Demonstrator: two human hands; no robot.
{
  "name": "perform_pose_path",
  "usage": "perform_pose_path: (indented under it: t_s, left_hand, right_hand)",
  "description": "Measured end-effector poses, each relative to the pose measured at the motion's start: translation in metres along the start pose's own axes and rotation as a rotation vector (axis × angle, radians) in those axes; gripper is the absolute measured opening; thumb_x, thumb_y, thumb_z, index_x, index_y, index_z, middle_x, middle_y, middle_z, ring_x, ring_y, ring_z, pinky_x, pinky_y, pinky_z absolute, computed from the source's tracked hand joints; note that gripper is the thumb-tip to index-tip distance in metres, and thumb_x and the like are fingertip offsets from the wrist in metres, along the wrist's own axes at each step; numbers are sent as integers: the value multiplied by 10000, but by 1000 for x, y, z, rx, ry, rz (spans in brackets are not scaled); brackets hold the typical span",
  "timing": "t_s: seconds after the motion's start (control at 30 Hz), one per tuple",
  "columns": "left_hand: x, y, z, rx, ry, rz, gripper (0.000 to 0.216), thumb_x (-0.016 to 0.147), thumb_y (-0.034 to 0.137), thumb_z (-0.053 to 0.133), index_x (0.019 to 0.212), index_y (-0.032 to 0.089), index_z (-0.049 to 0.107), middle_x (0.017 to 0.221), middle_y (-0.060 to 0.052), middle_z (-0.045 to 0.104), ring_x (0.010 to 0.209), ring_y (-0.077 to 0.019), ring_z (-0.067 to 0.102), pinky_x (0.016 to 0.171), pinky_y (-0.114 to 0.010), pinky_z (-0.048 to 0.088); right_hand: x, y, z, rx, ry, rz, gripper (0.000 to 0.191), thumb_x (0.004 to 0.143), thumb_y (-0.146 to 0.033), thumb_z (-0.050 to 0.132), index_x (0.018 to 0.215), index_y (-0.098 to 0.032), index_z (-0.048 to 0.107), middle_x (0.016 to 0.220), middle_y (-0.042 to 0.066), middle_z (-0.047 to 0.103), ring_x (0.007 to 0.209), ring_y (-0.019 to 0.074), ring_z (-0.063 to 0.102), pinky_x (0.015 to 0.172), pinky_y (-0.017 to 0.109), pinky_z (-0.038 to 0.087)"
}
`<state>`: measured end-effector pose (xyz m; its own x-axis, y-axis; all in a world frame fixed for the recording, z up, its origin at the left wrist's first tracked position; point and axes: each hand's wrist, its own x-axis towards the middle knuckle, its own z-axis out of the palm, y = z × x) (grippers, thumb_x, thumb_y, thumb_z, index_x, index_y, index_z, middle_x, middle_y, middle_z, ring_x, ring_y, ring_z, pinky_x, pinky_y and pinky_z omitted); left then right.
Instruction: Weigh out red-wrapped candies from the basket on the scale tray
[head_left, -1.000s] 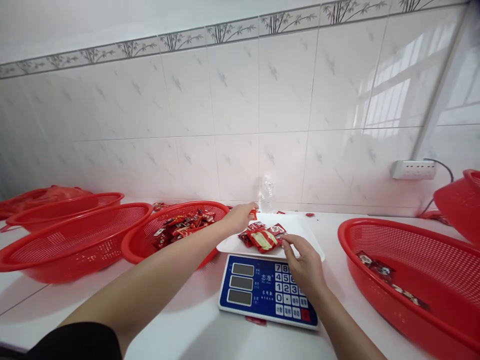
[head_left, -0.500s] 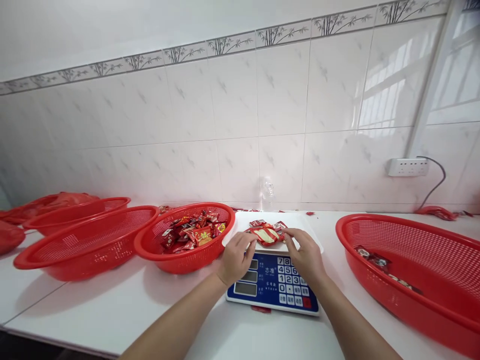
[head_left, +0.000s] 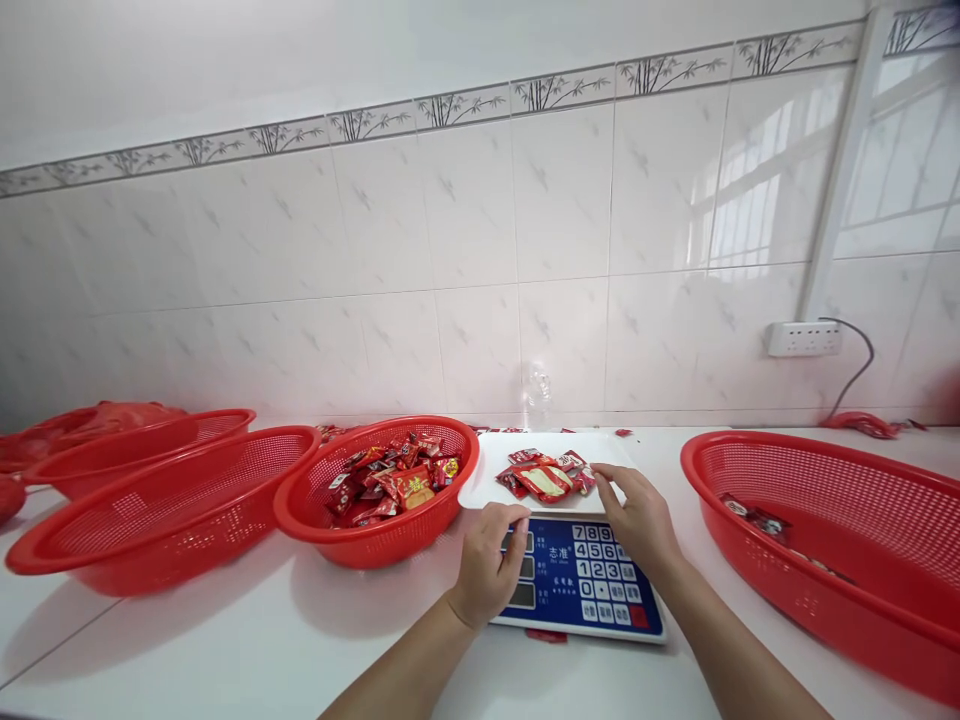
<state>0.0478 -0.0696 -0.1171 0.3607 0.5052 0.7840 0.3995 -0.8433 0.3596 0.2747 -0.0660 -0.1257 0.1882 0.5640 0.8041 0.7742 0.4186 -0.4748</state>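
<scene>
A blue electronic scale (head_left: 592, 590) stands on the white counter with a white tray (head_left: 491, 475) on top. A small heap of red snack packets (head_left: 544, 480) lies on the tray. My left hand (head_left: 486, 565) is over the scale's display, fingers curled against the tray's front edge. My right hand (head_left: 639, 515) grips the tray's front right edge, fingertips touching the packets. Just left of the tray, a round red basket (head_left: 300, 520) holds several more red packets (head_left: 394, 480).
Two larger red baskets (head_left: 150, 530) overlap at the left. A big red oval basket (head_left: 825, 590) with a few packets sits at the right. A clear bottle (head_left: 536, 390) stands against the tiled wall, near a wall socket (head_left: 802, 338) with a cable. Loose packets lie behind the tray.
My left hand has come back from the tray's far left corner to its front edge. The right hand has stayed at the front right, and the view has shifted left and back.
</scene>
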Motion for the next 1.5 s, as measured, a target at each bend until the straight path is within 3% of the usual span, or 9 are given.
perform_pose_path:
  t_s: [0.37, 0.83, 1.03, 1.2, 1.27, 1.37, 1.43, 1.5]
  left_hand:
    - [2, -8, 0, -47, 56, -76, 143, 892, 197, 455, 984, 202, 565, 894, -28, 610, 853, -149, 572, 782, -276, 466]
    - [4, -4, 2, -65, 30, -33, 138, 884, 164, 474, 985, 203, 560, 892, -18, 606, 843, -133, 566, 779, -261, 459]
    - [5, -9, -1, -39, 59, 27, 136, 885, 167, 468, 982, 199, 558, 884, -24, 608, 841, -141, 569, 781, -275, 463]
    - [5, -12, -1, 24, 69, 95, 151, 890, 172, 445, 989, 198, 555, 906, -34, 620, 871, -158, 567, 792, -300, 465]
    - [3, -11, 2, 97, 38, 139, 180, 889, 179, 438, 1023, 196, 555, 937, -47, 625, 897, -173, 566, 808, -323, 467]
    - [-2, -4, 9, 233, -70, 322, 267, 869, 165, 440, 1112, 188, 548, 1046, -76, 620, 1002, -202, 552, 907, -375, 440]
    - [-6, 3, 16, 298, -178, 499, 340, 844, 168, 466, 1179, 181, 528, 1166, -96, 587, 1143, -223, 490, 1009, -405, 372]
    - [-12, 12, 24, 331, -295, 635, 430, 825, 184, 494, 1255, 170, 483, 1283, -104, 525, 1271, -237, 376, 1076, -417, 297]
  right_hand:
    - [-4, 1, 1, -49, -16, -16, 267, 897, -341, 439, 1028, -207, 629, 989, 63, 681, 919, 209, 606, 761, 361, 496]
    - [-1, -6, -5, -87, 28, -61, 222, 898, -309, 467, 1026, -214, 621, 964, 57, 684, 897, 198, 605, 783, 360, 486]
    - [-3, -19, -5, -132, 48, -193, 216, 893, -247, 473, 1056, -202, 607, 937, 55, 681, 883, 191, 595, 828, 371, 461]
    - [-27, -38, -7, -199, -23, -340, 260, 880, -199, 487, 1131, -213, 555, 990, 50, 668, 952, 199, 569, 845, 373, 456]
    - [-40, -46, -9, -224, -61, -389, 343, 875, -201, 495, 1218, -209, 495, 1118, 78, 622, 1049, 218, 535, 876, 394, 447]
    - [-56, -57, -17, -261, -111, -455, 477, 854, -222, 523, 1315, -208, 400, 1388, 138, 389, 1240, 267, 398, 941, 448, 408]
    - [-60, -64, -25, -321, -198, -552, 516, 834, -213, 535, 1327, -237, 387, 1461, 138, 260, 1318, 296, 287, 994, 502, 343]
    - [-61, -72, -33, -401, -340, -690, 549, 824, -208, 525, 1346, -275, 365, 1477, 122, 237, 1346, 307, 226, 1030, 558, 252]
